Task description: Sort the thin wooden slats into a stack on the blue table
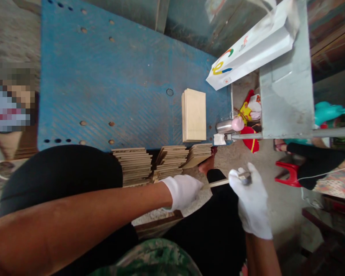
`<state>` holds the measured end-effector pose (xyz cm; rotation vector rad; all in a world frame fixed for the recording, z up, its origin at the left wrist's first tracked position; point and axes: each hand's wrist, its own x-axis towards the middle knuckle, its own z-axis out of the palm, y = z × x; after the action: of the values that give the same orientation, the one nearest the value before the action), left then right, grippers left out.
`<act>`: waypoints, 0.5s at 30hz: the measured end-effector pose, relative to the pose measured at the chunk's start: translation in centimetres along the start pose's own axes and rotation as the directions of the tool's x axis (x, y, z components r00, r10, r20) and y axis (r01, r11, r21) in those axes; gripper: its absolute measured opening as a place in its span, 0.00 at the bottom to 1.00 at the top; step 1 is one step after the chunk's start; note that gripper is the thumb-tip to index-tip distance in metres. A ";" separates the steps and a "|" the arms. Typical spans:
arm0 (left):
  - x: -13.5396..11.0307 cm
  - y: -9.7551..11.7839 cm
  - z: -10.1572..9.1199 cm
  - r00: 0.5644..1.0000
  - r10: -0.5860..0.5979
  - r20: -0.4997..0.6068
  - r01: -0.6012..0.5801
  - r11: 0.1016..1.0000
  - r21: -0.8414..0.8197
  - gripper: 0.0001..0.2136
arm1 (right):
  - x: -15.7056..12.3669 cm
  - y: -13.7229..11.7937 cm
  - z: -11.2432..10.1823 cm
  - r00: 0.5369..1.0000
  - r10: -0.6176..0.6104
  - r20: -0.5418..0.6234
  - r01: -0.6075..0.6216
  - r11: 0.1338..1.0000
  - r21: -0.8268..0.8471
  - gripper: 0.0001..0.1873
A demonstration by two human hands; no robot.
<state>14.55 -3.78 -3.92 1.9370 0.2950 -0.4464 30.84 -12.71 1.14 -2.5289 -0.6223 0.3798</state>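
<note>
A thin pale wooden board [218,183], seen almost edge-on, spans the space between my hands above my lap. My left hand [185,191], in a white glove, is closed around its left end. At the other end is my right hand [253,203], also gloved, with its fingers curled around a small grey piece [245,177] whose kind I cannot make out. A neat stack of similar wooden boards [196,115] lies on the blue table. Below the table's near edge stand more piles of boards [133,165], the rightmost pile [197,155] slightly fanned.
The blue plastic table [103,76] has several holes. A white paper bag [253,46] lies at its far right. A metal flask with a pink top [230,125] stands at the right edge. Another person [313,161] sits at right, near a red stool [287,174].
</note>
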 end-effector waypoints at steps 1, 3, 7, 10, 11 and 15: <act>0.0 0.0 -0.2 0.998 -0.038 0.049 0.035 0.998 0.054 0.15 | 0.0 0.7 0.4 0.999 -0.018 -0.039 0.015 0.997 -0.076 0.47; -0.1 -0.1 -0.4 0.980 -0.114 0.160 0.088 0.983 0.161 0.16 | 0.2 2.3 1.7 0.990 -0.095 -0.104 0.071 0.974 -0.214 0.50; -0.2 -0.9 -0.2 0.950 -0.184 0.253 0.109 0.953 0.284 0.17 | 1.7 5.0 4.8 0.958 -0.269 -0.098 0.210 0.894 -0.397 0.53; -0.4 -1.2 0.1 0.962 -0.178 0.206 0.117 0.954 0.276 0.15 | 3.1 6.6 7.0 0.969 -0.247 -0.009 0.217 0.867 -0.448 0.55; -0.4 -1.2 0.1 0.965 -0.179 0.192 0.124 0.955 0.269 0.15 | 3.5 7.1 7.7 0.976 -0.215 0.029 0.205 0.868 -0.453 0.56; -0.8 -1.0 -0.4 0.970 -0.159 0.182 0.106 0.956 0.274 0.13 | 4.8 9.0 10.4 0.982 -0.136 0.132 0.182 0.867 -0.463 0.55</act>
<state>13.54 -3.02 -4.26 2.1150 0.2438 -0.8015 34.23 -13.05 -13.02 -2.9007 -1.0674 0.3183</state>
